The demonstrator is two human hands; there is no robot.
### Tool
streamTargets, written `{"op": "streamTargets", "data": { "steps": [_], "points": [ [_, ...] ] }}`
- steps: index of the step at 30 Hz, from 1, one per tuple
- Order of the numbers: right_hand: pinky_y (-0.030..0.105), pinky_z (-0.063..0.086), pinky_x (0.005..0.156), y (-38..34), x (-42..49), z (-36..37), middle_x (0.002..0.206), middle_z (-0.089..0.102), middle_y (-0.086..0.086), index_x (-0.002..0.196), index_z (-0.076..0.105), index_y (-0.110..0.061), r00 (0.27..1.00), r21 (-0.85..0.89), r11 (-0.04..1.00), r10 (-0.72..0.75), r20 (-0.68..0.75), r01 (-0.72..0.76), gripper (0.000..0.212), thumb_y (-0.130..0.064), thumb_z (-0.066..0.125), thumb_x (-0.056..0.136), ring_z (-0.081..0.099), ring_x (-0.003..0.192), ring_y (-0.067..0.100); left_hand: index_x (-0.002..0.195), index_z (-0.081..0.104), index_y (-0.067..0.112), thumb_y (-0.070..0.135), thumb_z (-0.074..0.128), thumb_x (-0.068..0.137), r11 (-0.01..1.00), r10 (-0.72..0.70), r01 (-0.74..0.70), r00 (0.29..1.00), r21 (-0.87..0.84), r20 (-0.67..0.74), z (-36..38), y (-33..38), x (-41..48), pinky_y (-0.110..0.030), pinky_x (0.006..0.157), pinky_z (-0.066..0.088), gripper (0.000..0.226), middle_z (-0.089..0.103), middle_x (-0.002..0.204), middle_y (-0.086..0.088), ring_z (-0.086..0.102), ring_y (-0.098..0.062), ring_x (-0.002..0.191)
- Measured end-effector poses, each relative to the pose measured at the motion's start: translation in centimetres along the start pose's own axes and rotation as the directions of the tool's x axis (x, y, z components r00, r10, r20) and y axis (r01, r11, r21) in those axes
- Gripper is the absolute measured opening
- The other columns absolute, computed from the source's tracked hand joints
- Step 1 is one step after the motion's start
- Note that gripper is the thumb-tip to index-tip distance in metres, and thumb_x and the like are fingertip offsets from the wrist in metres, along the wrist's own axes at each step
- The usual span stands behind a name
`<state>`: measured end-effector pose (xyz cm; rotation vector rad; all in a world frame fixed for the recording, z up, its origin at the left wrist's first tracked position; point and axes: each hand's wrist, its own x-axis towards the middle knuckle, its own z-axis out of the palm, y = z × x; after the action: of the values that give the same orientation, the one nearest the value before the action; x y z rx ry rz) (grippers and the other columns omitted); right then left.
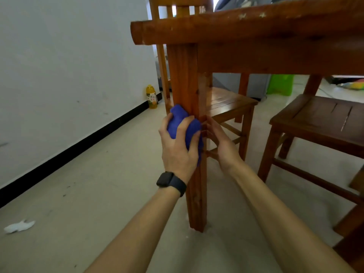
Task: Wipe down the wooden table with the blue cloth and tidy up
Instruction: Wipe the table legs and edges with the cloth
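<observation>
The view is low, beside the wooden table (pixel 246 30), looking at its near corner leg (pixel 185 75). My left hand (pixel 178 146), with a black watch on the wrist, grips the bunched blue cloth (pixel 180 123) and presses it against the leg about halfway down. My right hand (pixel 220 140) is on the other side of the same leg, its fingers curled round the leg's right edge at the same height. The cloth's lower part is hidden behind my left hand.
Two wooden chairs stand under the table, one behind the leg (pixel 226 101) and one at the right (pixel 319 119). A yellow bottle (pixel 151 96) stands by the white wall. A crumpled white tissue (pixel 18 226) lies on the floor at the left. A green bin (pixel 280 84) is at the back.
</observation>
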<state>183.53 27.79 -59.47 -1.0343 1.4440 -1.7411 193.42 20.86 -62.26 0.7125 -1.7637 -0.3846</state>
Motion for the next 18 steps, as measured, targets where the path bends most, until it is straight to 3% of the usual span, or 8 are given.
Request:
{"op": "streamTargets", "data": {
  "steps": [3,6,8,11,12,13,16,18],
  "points": [
    [0.015,0.045,0.081,1.1,-0.1,0.4,0.117,0.064,-0.025,0.142,0.048,-0.032,1.000,-0.037,0.999,-0.014,-0.023,0.013,0.044,-0.046,0.028,0.105,0.061,0.097,-0.015,0.133,0.040,0.032,0.042,0.053,0.091,0.998,-0.051,0.051,0.998,-0.033,-0.028,2.3,-1.0,-2.6,-0.022,0.095,0.041,0.045,0.020,0.148,-0.004,0.038,-0.028,0.129],
    [0.019,0.040,0.094,2.6,-0.2,0.7,0.135,0.053,-0.021,0.150,0.030,-0.041,0.999,-0.113,0.993,0.031,-0.035,-0.035,0.046,-0.047,0.030,0.104,0.053,0.104,-0.013,0.132,0.038,0.036,0.045,0.052,0.091,0.958,-0.286,0.286,0.951,0.018,0.120,3.9,-5.0,-9.6,-0.031,0.087,0.049,0.045,0.017,0.150,0.005,0.042,-0.020,0.124],
    [0.027,0.035,0.095,3.6,-0.5,0.7,0.141,0.046,-0.019,0.151,0.024,-0.046,0.996,-0.158,0.984,0.076,-0.049,-0.083,0.050,-0.049,0.035,0.103,0.045,0.113,-0.003,0.125,0.041,0.042,0.040,0.057,0.093,0.878,-0.478,0.459,0.835,0.135,0.272,4.0,-8.4,-14.3,-0.031,0.085,0.052,0.036,0.021,0.146,0.011,0.049,-0.018,0.119],
    [0.027,0.035,0.094,5.0,-1.0,0.4,0.130,0.048,-0.022,0.150,0.029,-0.045,0.992,-0.240,0.963,0.108,-0.068,-0.121,0.050,-0.051,0.039,0.101,0.046,0.104,-0.006,0.108,0.047,0.043,0.037,0.063,0.091,0.751,-0.639,0.636,0.631,0.179,0.440,3.0,-11.4,-18.7,-0.031,0.073,0.058,0.024,0.040,0.130,0.009,0.062,-0.012,0.089],
    [0.027,0.038,0.095,5.3,-0.9,0.2,0.129,0.051,-0.022,0.147,0.033,-0.043,0.990,-0.244,0.960,0.121,-0.070,-0.134,0.047,-0.050,0.040,0.101,0.047,0.100,-0.008,0.109,0.049,0.042,0.037,0.065,0.091,0.724,-0.657,0.678,0.619,0.129,0.430,2.6,-11.6,-18.8,-0.027,0.070,0.056,0.024,0.043,0.126,0.009,0.062,-0.010,0.086],
    [0.029,0.041,0.097,5.6,-0.8,0.0,0.124,0.053,-0.023,0.143,0.038,-0.043,0.988,-0.249,0.957,0.140,-0.068,-0.152,0.043,-0.050,0.041,0.101,0.049,0.099,-0.009,0.114,0.050,0.040,0.037,0.066,0.091,0.732,-0.649,0.677,0.657,0.080,0.383,2.3,-11.5,-18.4,-0.023,0.072,0.052,0.028,0.043,0.126,0.010,0.061,-0.010,0.091],
    [0.047,0.037,0.110,6.4,-0.3,-0.4,0.110,0.053,-0.034,0.128,0.042,-0.050,0.977,-0.272,0.938,0.200,-0.079,-0.214,0.027,-0.050,0.040,0.101,0.050,0.105,-0.007,0.132,0.044,0.033,0.038,0.070,0.087,0.726,-0.658,0.669,0.743,-0.161,0.122,1.4,-9.3,-14.4,-0.015,0.081,0.042,0.052,0.043,0.128,0.013,0.052,-0.007,0.109],
    [0.050,0.035,0.112,7.2,-0.1,-0.4,0.108,0.053,-0.035,0.126,0.041,-0.050,0.971,-0.278,0.931,0.215,-0.106,-0.237,0.024,-0.051,0.037,0.102,0.049,0.105,-0.009,0.136,0.041,0.028,0.037,0.073,0.084,0.735,-0.631,0.597,0.775,-0.322,-0.003,1.1,-7.6,-11.2,-0.006,0.078,0.042,0.062,0.044,0.130,0.012,0.050,0.004,0.106]
  ]
}}
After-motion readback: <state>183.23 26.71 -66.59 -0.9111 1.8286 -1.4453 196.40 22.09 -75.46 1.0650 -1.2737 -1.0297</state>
